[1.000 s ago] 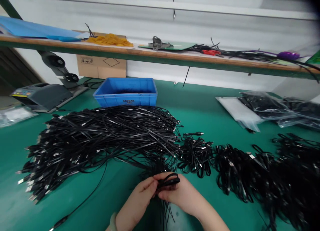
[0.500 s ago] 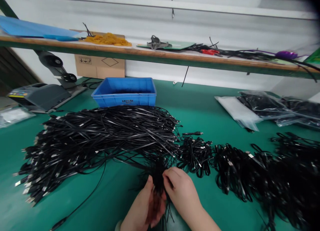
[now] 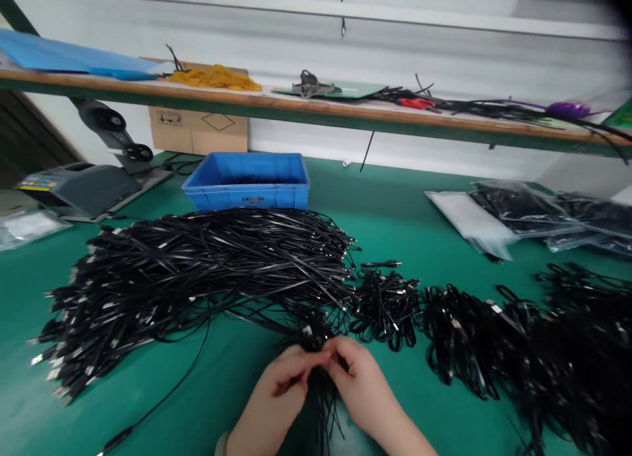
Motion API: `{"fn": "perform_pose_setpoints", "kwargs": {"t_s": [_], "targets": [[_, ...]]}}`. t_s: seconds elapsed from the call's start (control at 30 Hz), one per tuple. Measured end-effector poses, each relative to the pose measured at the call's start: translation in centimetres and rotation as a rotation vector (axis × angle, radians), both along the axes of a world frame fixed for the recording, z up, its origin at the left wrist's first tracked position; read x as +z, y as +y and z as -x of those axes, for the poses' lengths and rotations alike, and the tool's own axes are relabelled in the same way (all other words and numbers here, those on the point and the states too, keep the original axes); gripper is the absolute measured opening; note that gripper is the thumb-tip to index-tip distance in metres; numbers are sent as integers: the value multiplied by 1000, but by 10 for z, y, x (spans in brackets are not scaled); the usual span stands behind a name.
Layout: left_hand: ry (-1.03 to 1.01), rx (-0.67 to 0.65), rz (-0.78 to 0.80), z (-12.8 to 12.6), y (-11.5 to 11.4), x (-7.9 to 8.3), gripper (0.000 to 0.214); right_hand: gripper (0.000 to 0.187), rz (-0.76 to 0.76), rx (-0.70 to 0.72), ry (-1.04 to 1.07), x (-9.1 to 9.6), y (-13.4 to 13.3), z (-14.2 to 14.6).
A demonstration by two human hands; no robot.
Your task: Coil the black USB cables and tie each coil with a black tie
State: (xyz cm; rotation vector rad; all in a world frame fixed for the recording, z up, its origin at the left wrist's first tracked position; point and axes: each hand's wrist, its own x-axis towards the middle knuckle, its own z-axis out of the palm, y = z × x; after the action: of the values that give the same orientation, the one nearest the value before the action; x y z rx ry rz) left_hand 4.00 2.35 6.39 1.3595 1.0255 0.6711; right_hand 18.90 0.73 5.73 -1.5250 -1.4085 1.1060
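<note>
My left hand (image 3: 276, 393) is closed, its thumb and forefinger meeting the fingertips of my right hand (image 3: 358, 380), which is pinched shut. A black USB cable (image 3: 312, 337) pokes out just beyond the fingertips, with a small shiny metal plug end; my fingers hide most of it. What the right fingertips pinch is too small to make out. Thin black strands (image 3: 326, 410) lie on the bench below and between my hands. Left of them spreads a large heap of straight black USB cables (image 3: 222, 258). To the right lies a pile of cables folded into small bundles (image 3: 388, 304).
More coiled cables (image 3: 494, 344) cover the right side of the green bench (image 3: 197, 403). A blue bin (image 3: 247, 196) stands behind the heap, a grey tape dispenser (image 3: 89, 186) at left. Plastic bags (image 3: 523, 209) lie at right. A shelf (image 3: 296, 107) crosses above.
My left hand has turned over from a cupped, palm-up pose, and its fingertips now meet the right hand's. A metal plug end has come into view above the fingers.
</note>
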Motion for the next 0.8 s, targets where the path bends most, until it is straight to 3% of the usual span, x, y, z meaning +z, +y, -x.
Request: {"fn": "perform_pose_setpoints", "kwargs": {"t_s": [0.1,0.2,0.3,0.37,0.47,0.53,0.57,0.67,0.8], "targets": [[150,28,-258,5,6,-3,42,4,150,58,297,0,-3,2],[192,24,-326,7,7,-12,39,8,136,25,446,2,-6,3],[89,62,-198,1,0,-19,26,7,-56,-59,223,2,-9,1],[-72,114,-6,-7,-7,-23,12,12,-274,-80,-4,0,-10,0],[-440,46,445,-18,-16,-30,35,18,-563,-57,-221,-7,-14,-1],[-612,-79,698,-23,-20,-36,43,19,-646,-32,-296,-11,-17,-1],[-631,-116,746,-25,-20,-38,44,19,-653,-19,-316,-12,-18,-2],[-479,-139,639,-26,-16,-40,46,16,-607,-43,-326,-13,-18,-16],[-272,-232,443,-20,-7,-23,56,12,-465,-408,-319,-13,-2,-67]]}}
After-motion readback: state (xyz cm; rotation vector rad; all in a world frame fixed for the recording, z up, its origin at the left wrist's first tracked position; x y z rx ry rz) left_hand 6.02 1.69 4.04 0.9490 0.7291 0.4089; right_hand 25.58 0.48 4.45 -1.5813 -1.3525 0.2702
